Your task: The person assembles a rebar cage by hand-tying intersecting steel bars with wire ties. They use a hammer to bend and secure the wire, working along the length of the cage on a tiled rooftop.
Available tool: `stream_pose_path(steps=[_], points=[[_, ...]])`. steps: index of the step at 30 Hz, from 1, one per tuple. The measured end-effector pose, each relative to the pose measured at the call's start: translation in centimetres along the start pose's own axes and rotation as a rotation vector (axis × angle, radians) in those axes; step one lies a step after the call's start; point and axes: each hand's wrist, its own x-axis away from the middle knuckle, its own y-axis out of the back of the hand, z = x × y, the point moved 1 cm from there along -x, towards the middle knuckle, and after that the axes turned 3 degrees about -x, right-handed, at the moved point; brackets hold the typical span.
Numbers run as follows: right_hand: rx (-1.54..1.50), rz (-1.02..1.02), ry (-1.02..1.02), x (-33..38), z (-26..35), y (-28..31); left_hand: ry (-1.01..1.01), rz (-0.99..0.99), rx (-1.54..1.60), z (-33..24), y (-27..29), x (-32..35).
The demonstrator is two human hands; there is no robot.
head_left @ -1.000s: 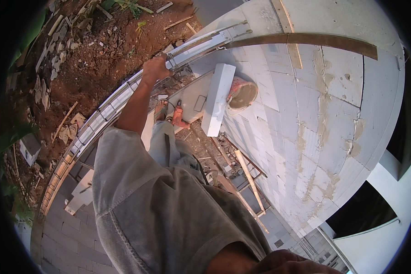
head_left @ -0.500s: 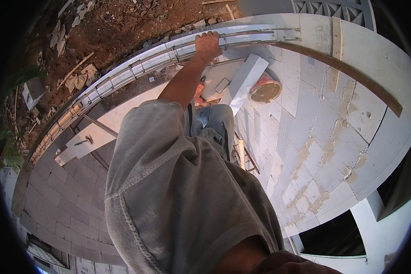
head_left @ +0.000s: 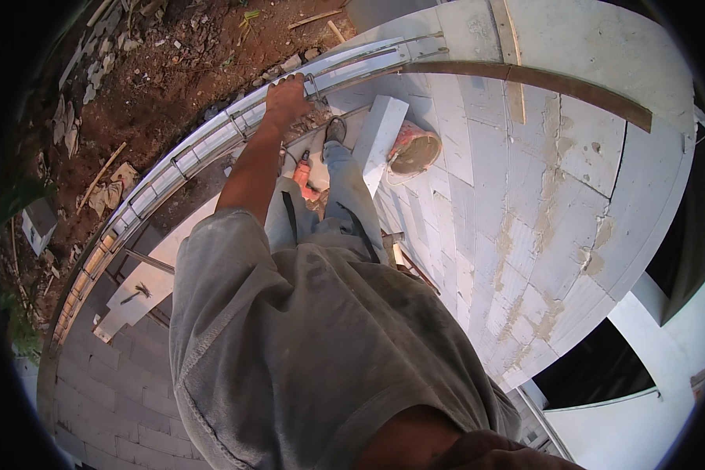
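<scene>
My left hand reaches out over the top of a curved wall. Its fingers curl over the steel reinforcement bars that run along the wall's top in a long cage with cross ties. My right hand does not show; my grey shirt and body fill the lower middle. Below the left arm, by my legs, lies an orange power tool. A pale rectangular block leans beside my shoe, touching or close to a reddish bucket with grey-brown stuff inside.
A wall of pale blocks with mortar smears rises at the right. A brown wooden strip follows its upper edge. At the left, a board carries a small dark metal piece. Brown soil with debris lies beyond the wall.
My view has shifted, so the wall and bucket sit further left in the picture. My legs, a shoe and more of the orange tool now show. The left hand stays on the bars.
</scene>
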Motion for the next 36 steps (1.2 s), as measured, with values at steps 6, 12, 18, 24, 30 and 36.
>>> stream_pose_path(steps=[6,12,18,24,30,36], points=[[-0.014,0.054,-0.04,-2.2,-1.4,3.4,-0.075,0.155,-0.008,0.6,0.9,-1.4],[-0.05,0.092,-0.088,-4.4,-2.9,6.9,-0.107,0.12,0.031,1.2,1.3,-1.2],[-0.161,0.04,-0.06,-7.1,-4.6,9.7,-0.118,0.029,0.11,1.8,1.6,-1.2],[-0.138,0.009,-0.051,-8.3,-4.0,11.0,-0.105,-0.021,0.08,2.4,0.5,-1.7],[-0.116,0.023,-0.029,-7.3,-1.6,9.2,0.026,-0.083,0.008,1.0,0.1,0.2],[0.008,0.04,0.038,-7.0,-0.6,7.7,0.309,-0.738,-0.082,-2.7,-2.8,6.0]])
